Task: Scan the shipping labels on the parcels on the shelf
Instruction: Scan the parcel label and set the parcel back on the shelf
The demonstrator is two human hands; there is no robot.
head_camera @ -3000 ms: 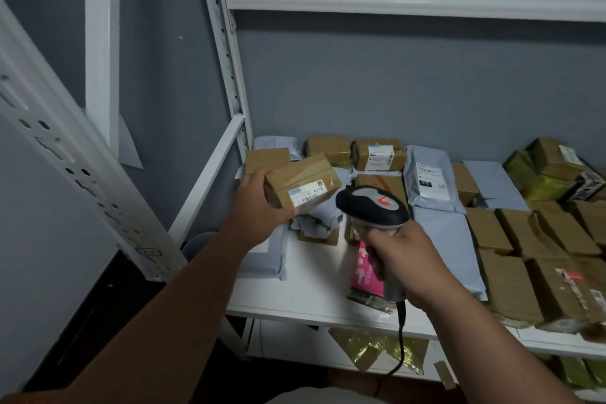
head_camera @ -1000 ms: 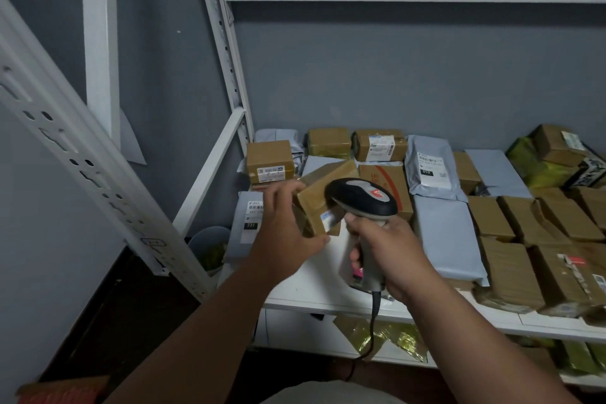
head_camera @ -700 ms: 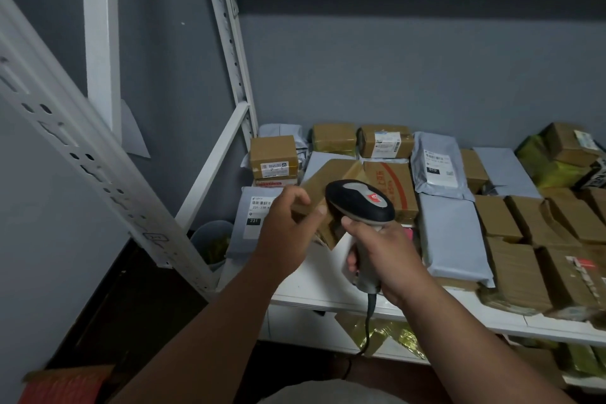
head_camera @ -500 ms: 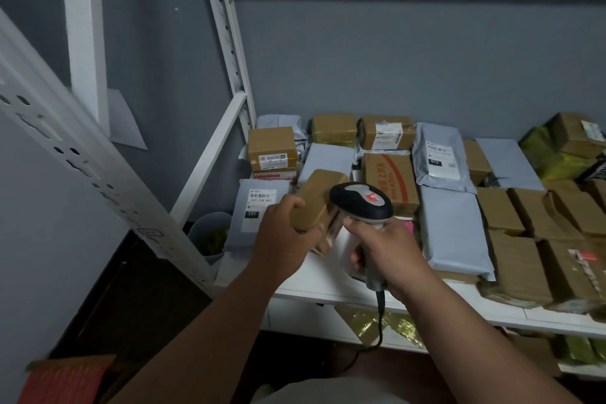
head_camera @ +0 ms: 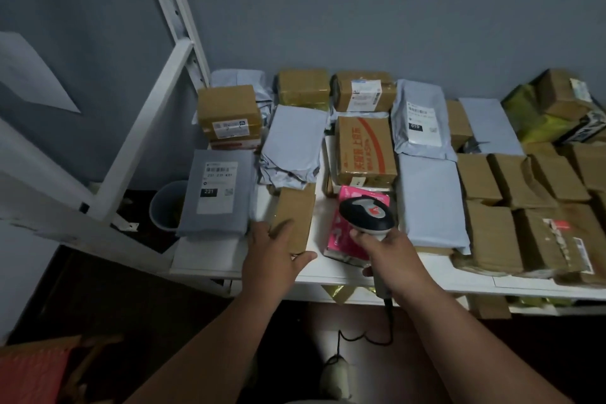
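- Resting our left hand [head_camera: 273, 252] on the near end of a small brown box [head_camera: 293, 218], we have it lying flat near the front of the white shelf [head_camera: 410, 275]; the fingers lie fairly straight over its top with the thumb spread along its near edge, so it looks set down, not gripped.
- We hold the scanner [head_camera: 366, 215] in our right hand [head_camera: 388, 254], fingers wrapped round its pale handle, its dark rounded head tipped forward over a glossy pink packet [head_camera: 341, 229], probably to keep it ready for the next label.
- We see no label on the box's upper face, only plain taped cardboard, so it may lie label-down.
- Labels we could scan face up on the grey poly mailer [head_camera: 218, 190] just left of the box, on a taped carton [head_camera: 229, 115] behind it and on another mailer [head_camera: 421, 121] further back.
- We judge the mailers soft, slick and crumpled and the cartons stiff and square-edged; several at right show bare tops, so they would need turning.
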